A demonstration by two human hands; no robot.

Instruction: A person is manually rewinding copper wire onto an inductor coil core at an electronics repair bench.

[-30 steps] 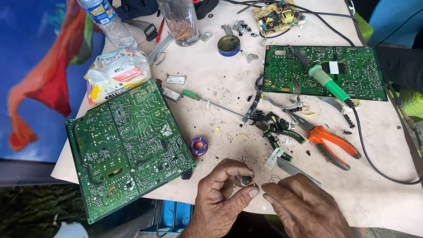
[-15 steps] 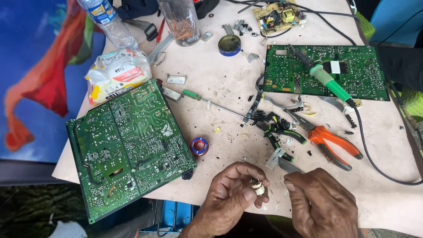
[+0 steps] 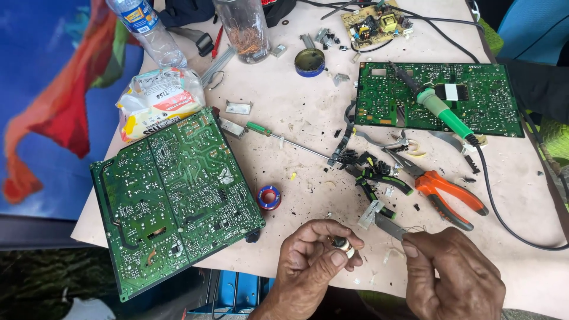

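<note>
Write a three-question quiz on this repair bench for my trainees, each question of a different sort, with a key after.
1. True or false: the soldering iron with the green handle lies across the smaller green circuit board.
2. Which tool lies nearest the right hand? A) orange-handled pliers B) green-handled screwdriver C) round blue tin
3. Fill in: the left hand pinches a small ____ part between thumb and fingers.

Key
1. True: its handle rests on the board at the table's far right.
2. A: the pliers lie just above that hand.
3. Cylindrical: a small dark and pale component; its kind is too small to tell.
</note>
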